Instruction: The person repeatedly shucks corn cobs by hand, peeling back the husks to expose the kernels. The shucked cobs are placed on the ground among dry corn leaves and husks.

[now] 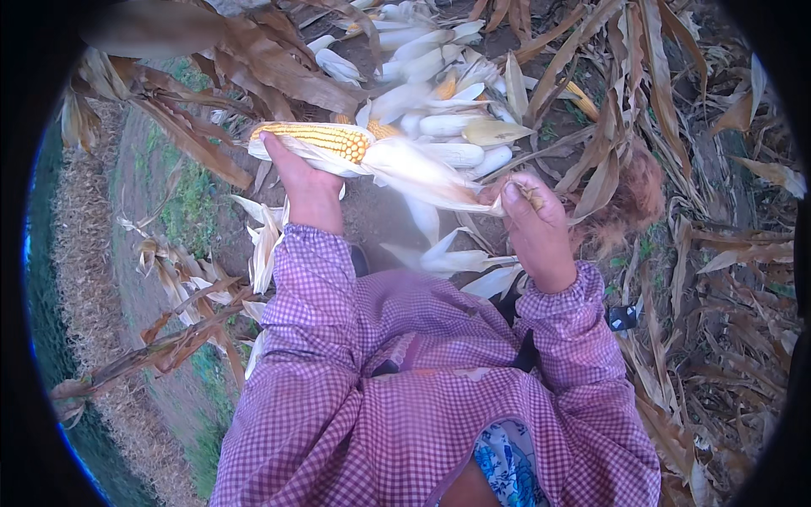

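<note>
My left hand (303, 177) holds an ear of yellow corn (323, 139) from below, its thumb over the near side. Pale husk still lies under the ear and runs from its right end as a long stretched piece (418, 171). The far end of that husk is pinched in my right hand (535, 212), along with some brown silk at the fingertips. Beyond the hands is a heap of pale, mostly husk-covered corn ears (450, 125), a few showing yellow kernels. Loose white husks (447, 256) lie on the soil between my arms.
Dry corn stalks and leaves (260, 57) reach in from the upper left and upper right (608, 127). A fallen stalk (152, 345) crosses the left side. Reddish-brown silk (637, 190) is piled right of my right hand. A small dark object (622, 318) lies near my right sleeve.
</note>
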